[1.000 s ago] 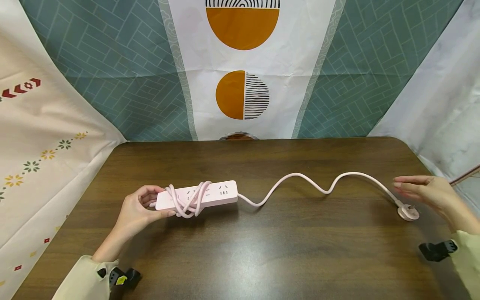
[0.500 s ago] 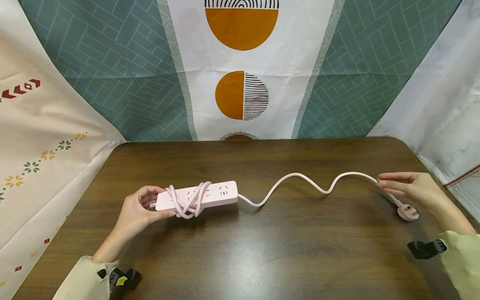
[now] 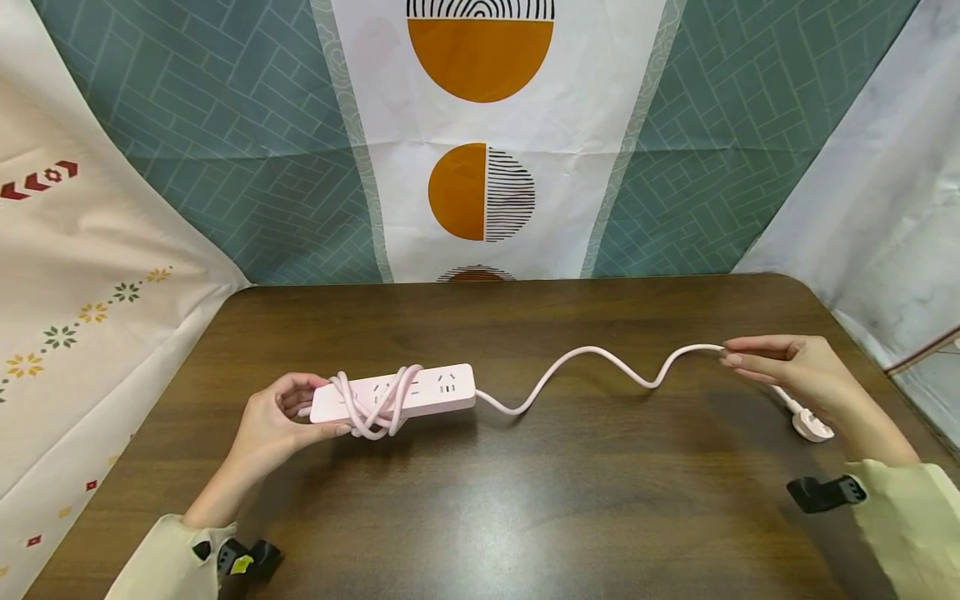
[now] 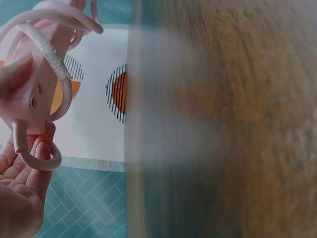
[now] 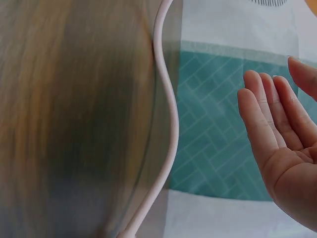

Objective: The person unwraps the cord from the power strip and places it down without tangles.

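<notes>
A pale pink power strip (image 3: 433, 398) is tilted slightly on the left side of the head view, with part of its cord wound around it. My left hand (image 3: 270, 423) grips its left end, thumb on the near side and fingers behind. In the left wrist view the wound cord (image 4: 35, 14) crosses the strip. The rest of the cord (image 3: 592, 348) runs in waves rightward to a plug (image 3: 810, 426). My right hand (image 3: 798, 375) is over the cord near the plug. Its fingers (image 5: 260, 119) are nearly straight and apart from the cord in the right wrist view.
Everything is at a dark brown wooden table (image 3: 555, 492). A patterned teal and white cloth (image 3: 300, 208) hangs behind its far edge. Light cloths hang along the left (image 3: 112, 250) and right (image 3: 885, 200) sides.
My right hand has moved left from beside the plug to over the cord, leaving the plug behind near the wrist. The left hand and power strip have stayed in place.
</notes>
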`<state>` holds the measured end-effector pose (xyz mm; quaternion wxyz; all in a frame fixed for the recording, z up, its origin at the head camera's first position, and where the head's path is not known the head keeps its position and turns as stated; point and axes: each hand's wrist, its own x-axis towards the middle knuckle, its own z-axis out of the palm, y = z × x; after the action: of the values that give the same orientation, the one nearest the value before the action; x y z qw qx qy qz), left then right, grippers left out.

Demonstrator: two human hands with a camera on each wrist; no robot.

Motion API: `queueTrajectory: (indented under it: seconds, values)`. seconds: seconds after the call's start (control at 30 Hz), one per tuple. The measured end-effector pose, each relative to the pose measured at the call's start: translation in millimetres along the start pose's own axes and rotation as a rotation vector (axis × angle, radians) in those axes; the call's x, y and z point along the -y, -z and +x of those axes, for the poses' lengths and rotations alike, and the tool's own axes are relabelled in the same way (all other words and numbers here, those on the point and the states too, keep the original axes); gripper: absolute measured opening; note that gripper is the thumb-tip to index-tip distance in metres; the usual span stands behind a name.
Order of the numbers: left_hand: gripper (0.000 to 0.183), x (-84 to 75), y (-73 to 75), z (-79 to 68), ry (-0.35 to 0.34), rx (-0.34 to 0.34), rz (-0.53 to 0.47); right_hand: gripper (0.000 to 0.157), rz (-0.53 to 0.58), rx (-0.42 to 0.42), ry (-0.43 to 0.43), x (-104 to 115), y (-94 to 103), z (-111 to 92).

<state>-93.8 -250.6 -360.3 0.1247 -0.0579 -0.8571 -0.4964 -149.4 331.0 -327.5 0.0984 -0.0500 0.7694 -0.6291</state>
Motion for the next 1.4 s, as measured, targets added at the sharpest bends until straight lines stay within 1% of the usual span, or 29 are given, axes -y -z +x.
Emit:
queueTrajectory:
  seconds: [0.03, 0.13, 0.27, 0.33, 0.4, 0.47, 0.53, 0.57, 0.6, 0.63, 0.7, 0.73, 0.77, 0.93, 1.17, 1.27, 1.4]
  values:
    - [0.053, -0.1, 0.1, -0.2, 0.0, 0.0, -0.001, 0.022, 0.002, 0.005, 0.002, 1, -2.3, 0]
    - [0.053, -0.1, 0.4, -0.9, -0.002, 0.001, -0.001, 0.022, 0.064, 0.019, 0.008, 4, -9.8, 3]
    - [0.053, -0.4, 0.6, -1.5, -0.009, 0.006, -0.001, 0.021, 0.118, 0.028, 0.01, 6, -18.1, 7]
    - [0.053, -0.7, 0.5, -1.5, -0.011, 0.011, -0.003, 0.021, 0.087, 0.025, 0.005, 5, -20.3, 10]
    - [0.053, -1.0, 0.5, -1.4, -0.012, 0.013, -0.002, 0.023, 0.093, 0.051, 0.029, 1, -20.4, 14]
    - [0.054, -1.6, 0.0, -1.2, -0.011, 0.014, 0.0, 0.023, 0.036, 0.05, 0.042, -1, -21.4, 17]
    - [0.054, -2.1, -0.2, -1.2, -0.011, 0.013, 0.001, 0.024, 0.042, 0.081, 0.09, -6, -21.5, 22]
    - [0.054, -2.3, -0.3, -1.2, -0.011, 0.011, 0.001, 0.023, 0.053, 0.091, 0.106, -6, -23.6, 23]
    - [0.054, -2.5, -0.4, -1.2, -0.012, 0.011, -0.001, 0.022, 0.025, 0.086, 0.108, -3, -26.5, 24]
    - [0.054, -2.7, -0.4, -1.2, -0.012, 0.01, 0.0, 0.022, 0.022, 0.087, 0.115, -1, -29.6, 24]
    - [0.053, -2.9, -0.4, -1.3, -0.015, 0.009, -0.004, 0.021, 0.047, 0.103, 0.127, 4, -36.3, 24]
    - [0.053, -2.9, -0.4, -1.2, -0.017, 0.009, -0.005, 0.02, 0.027, 0.091, 0.117, 10, -41.7, 23]
    - [0.053, -3.0, -0.3, -1.2, -0.019, 0.008, -0.006, 0.02, 0.034, 0.096, 0.12, 12, -44.9, 23]
    - [0.053, -4.1, -0.5, -1.1, -0.023, 0.012, -0.004, 0.019, 0.025, 0.117, 0.137, 18, -56.6, 26]
    - [0.053, -5.0, -0.2, -0.9, -0.012, 0.017, 0.006, 0.019, -0.054, 0.104, 0.133, 26, -75.5, 33]
    - [0.053, -5.6, -0.1, -0.7, -0.008, 0.017, 0.009, 0.022, -0.088, 0.11, 0.142, 25, -80.6, 38]
    - [0.054, -5.7, 0.3, -0.3, -0.006, 0.018, 0.009, 0.03, -0.16, 0.116, 0.162, 14, -81.9, 50]
